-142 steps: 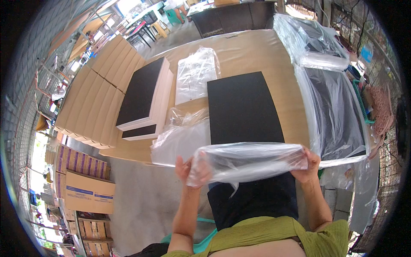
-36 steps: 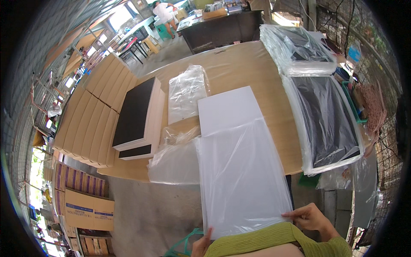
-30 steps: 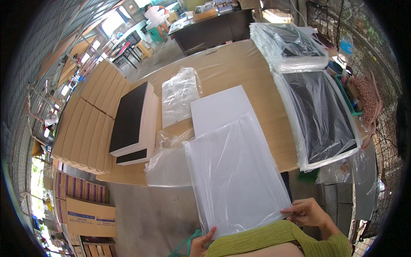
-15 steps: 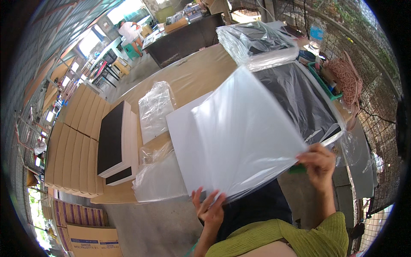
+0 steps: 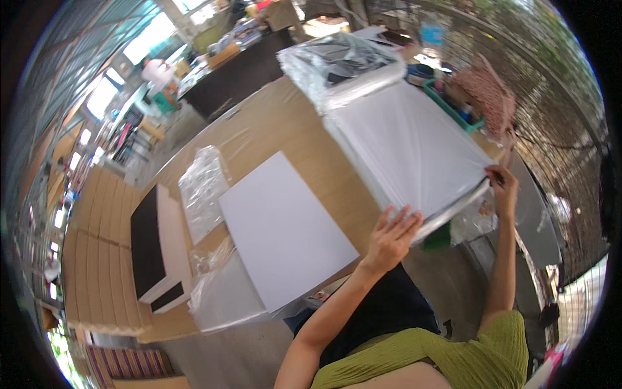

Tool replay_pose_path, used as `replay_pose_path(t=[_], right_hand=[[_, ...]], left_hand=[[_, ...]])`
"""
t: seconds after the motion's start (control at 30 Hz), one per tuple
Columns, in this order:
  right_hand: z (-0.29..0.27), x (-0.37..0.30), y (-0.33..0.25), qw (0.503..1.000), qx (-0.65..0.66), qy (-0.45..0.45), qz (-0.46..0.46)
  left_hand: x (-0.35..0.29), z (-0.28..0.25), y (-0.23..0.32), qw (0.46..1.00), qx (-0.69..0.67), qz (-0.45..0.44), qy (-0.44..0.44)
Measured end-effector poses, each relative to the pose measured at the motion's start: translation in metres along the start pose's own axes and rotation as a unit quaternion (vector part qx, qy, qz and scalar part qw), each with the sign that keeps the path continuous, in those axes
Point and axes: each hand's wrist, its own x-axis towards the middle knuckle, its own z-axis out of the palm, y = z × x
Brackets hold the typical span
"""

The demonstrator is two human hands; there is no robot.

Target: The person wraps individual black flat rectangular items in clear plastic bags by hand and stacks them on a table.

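A white board in a clear plastic sleeve [image 5: 414, 142] lies on the stack at the right side of the table. At its near right corner, my right hand [image 5: 504, 188] pinches the sleeve's edge. My left hand [image 5: 394, 238] rests on the near left corner with its fingers stretched out over the plastic. Creases fan out from that corner across the sleeve. A bare white board [image 5: 285, 227] lies to the left, partly over clear plastic sleeves [image 5: 233, 292]. The dark-topped boards below the sleeved one are now covered.
Black-topped boards [image 5: 148, 246] stand stacked at the left beside brown-wrapped packs [image 5: 97, 279]. Plastic-wrapped boards [image 5: 343, 61] sit behind the right stack. A green basket [image 5: 453, 110] and a pink patterned bag [image 5: 486, 94] line the right edge. A person [image 5: 157, 74] is far back left.
The sleeved board has moved from above the white board to the right and down onto the dark stack. Both hands went right with it, and my left hand now lies flatter.
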Motion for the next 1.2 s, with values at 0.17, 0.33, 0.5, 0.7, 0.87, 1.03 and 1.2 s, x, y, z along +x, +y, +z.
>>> replay_pose_path(t=[0.17,0.33,0.5,0.7,0.87,1.03,1.2], right_hand=[[0.02,0.003,0.004,0.998,-0.068,-0.004,-0.013],[0.01,0.003,0.012,0.997,-0.08,-0.001,0.006],[0.009,0.002,0.006,0.986,-0.161,0.047,0.003],[0.033,0.022,0.026,0.984,0.032,0.173,-0.009],[0.054,0.014,0.049,0.981,0.073,0.166,0.073],[0.06,0.009,0.074,0.96,0.178,0.217,-0.01],[0.044,0.012,0.085,0.966,0.16,0.201,-0.032]], left_hand=[[-0.002,0.009,-0.004,0.995,-0.064,-0.078,-0.008],[-0.002,0.01,0.007,0.994,-0.073,-0.074,-0.033],[-0.009,0.016,0.009,0.995,-0.067,-0.075,-0.026],[-0.01,0.021,0.009,0.994,-0.082,-0.07,-0.026],[-0.014,0.02,0.004,0.995,-0.084,-0.055,-0.023],[-0.016,0.017,0.004,0.991,-0.115,-0.07,-0.021],[-0.011,0.023,0.008,0.985,-0.153,-0.077,-0.006]])
